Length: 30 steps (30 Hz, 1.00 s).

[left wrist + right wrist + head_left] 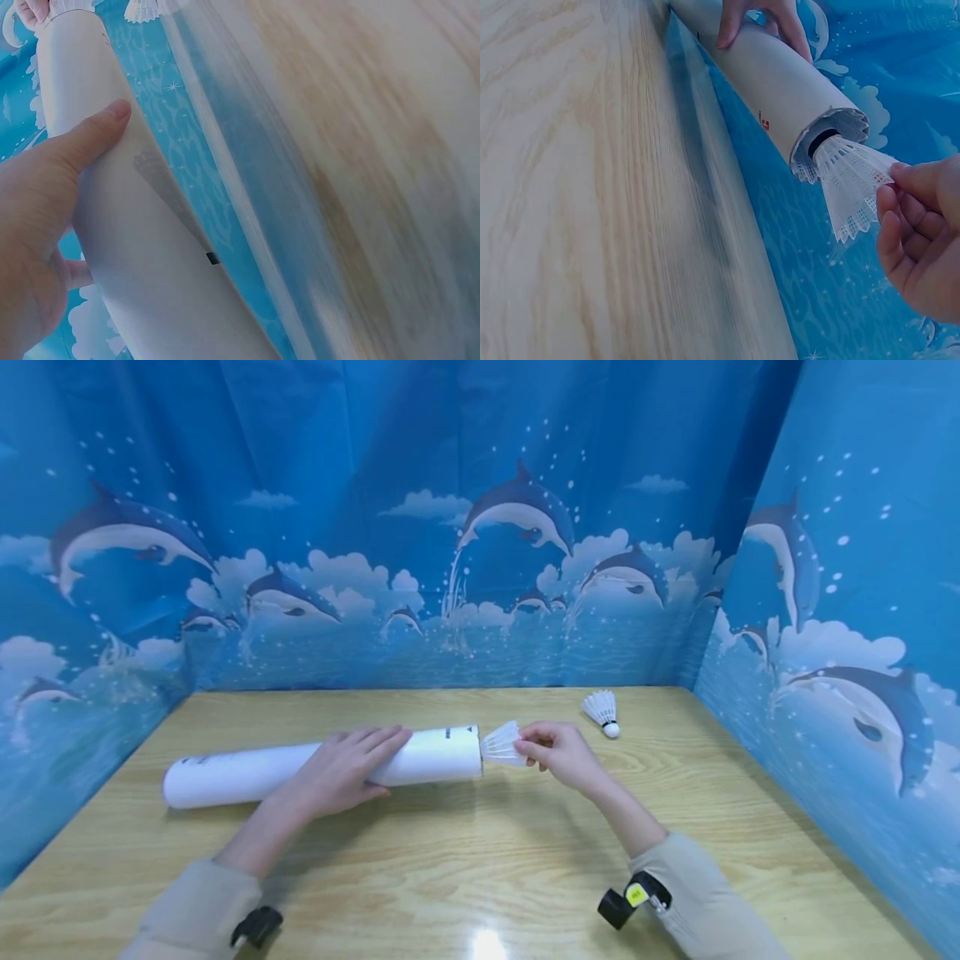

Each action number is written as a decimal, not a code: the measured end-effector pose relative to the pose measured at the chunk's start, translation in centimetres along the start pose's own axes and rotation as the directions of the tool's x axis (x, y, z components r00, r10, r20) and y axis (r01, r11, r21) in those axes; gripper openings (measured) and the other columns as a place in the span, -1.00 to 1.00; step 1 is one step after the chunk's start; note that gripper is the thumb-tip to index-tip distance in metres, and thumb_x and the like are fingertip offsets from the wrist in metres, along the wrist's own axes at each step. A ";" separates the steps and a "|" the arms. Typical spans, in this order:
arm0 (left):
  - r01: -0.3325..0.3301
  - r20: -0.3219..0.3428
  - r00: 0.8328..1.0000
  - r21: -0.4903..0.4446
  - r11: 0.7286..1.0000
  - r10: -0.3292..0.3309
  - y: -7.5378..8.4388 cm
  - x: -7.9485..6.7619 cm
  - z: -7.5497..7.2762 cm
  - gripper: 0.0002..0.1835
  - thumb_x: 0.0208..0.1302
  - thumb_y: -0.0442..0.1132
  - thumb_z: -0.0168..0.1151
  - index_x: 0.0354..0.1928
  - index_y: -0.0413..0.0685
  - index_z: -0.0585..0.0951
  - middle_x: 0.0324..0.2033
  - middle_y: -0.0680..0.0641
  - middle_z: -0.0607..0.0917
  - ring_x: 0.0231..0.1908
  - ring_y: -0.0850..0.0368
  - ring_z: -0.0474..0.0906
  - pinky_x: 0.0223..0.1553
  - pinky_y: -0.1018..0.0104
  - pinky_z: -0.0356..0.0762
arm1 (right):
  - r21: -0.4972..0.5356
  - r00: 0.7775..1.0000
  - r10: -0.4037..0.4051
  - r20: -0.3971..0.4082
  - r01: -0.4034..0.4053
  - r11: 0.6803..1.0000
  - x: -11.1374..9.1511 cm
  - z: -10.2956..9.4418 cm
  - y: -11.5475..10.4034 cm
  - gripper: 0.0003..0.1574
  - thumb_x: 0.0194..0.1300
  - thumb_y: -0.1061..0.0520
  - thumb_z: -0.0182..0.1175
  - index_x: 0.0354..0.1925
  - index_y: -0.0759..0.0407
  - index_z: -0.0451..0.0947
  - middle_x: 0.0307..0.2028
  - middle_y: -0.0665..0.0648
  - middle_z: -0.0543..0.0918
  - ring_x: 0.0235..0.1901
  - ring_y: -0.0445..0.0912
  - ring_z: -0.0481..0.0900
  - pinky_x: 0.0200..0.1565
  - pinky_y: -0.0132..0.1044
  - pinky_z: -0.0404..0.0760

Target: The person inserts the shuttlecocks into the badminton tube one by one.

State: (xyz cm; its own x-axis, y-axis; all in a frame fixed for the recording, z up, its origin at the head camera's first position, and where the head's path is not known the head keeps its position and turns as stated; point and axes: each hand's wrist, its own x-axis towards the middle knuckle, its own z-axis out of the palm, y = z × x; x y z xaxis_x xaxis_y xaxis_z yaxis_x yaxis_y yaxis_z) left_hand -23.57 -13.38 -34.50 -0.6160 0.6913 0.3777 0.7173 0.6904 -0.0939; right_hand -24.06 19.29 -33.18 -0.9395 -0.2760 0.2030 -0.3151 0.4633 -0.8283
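Observation:
A long white shuttlecock tube lies on its side, its mouth facing right. My left hand grips it around the middle, and in the left wrist view the thumb presses along its wall. At the mouth, my right hand pinches the feather skirt of a white shuttlecock between thumb and fingertips. In the right wrist view this shuttlecock points its dark-banded base into the tube's mouth, hiding the cork tip. A scalloped white edge lines the mouth; how full the tube is stays hidden.
A second shuttlecock lies on the wooden table, behind and right of my right hand. Blue dolphin-print curtains border the table at the back and both sides. Each sleeve carries a dark wrist device.

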 end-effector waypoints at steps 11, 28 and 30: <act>-0.005 0.001 1.000 0.003 1.000 0.005 0.0 0.1 0.0 -0.04 -0.15 0.01 0.49 0.34 -0.08 0.27 0.21 -0.16 0.42 0.13 -0.14 0.39 -0.01 -0.18 0.45 | 0.043 0.999 -0.043 -0.003 0.043 0.998 0.5 1.9 -0.4 -0.81 0.27 0.29 0.14 -0.19 0.40 0.58 -0.55 0.09 0.57 -0.49 0.02 0.52 -0.52 -0.20 0.57; -0.016 -0.036 0.999 -0.004 1.000 0.016 -0.3 -0.1 -0.2 -0.04 -0.15 -0.01 0.50 0.33 -0.09 0.27 0.20 -0.17 0.43 0.11 -0.15 0.41 -0.03 -0.17 0.47 | 0.166 0.994 -0.009 -0.106 0.027 0.986 0.8 3.4 -0.3 -0.86 0.19 0.35 0.20 -0.27 0.44 0.57 -0.53 0.15 0.61 -0.55 0.04 0.54 -0.54 -0.38 0.58; -0.017 -0.039 0.999 -0.007 1.000 0.017 -0.3 -0.1 -0.2 -0.04 -0.15 -0.01 0.50 0.33 -0.09 0.27 0.20 -0.18 0.43 0.11 -0.15 0.41 -0.03 -0.17 0.47 | 0.168 0.993 -0.021 -0.116 0.040 0.985 0.8 3.6 -0.3 -0.86 0.18 0.36 0.20 -0.27 0.46 0.57 -0.52 0.18 0.62 -0.55 0.08 0.54 -0.55 -0.39 0.57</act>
State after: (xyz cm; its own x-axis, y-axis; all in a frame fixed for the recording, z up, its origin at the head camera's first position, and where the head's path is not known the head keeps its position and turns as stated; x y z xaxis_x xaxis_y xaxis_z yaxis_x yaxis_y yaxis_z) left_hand -23.68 -13.71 -34.37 -0.5906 0.6940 0.4118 0.7300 0.6770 -0.0937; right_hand -24.26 15.88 -34.63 -0.9420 -0.1859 0.2795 -0.3256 0.3034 -0.8955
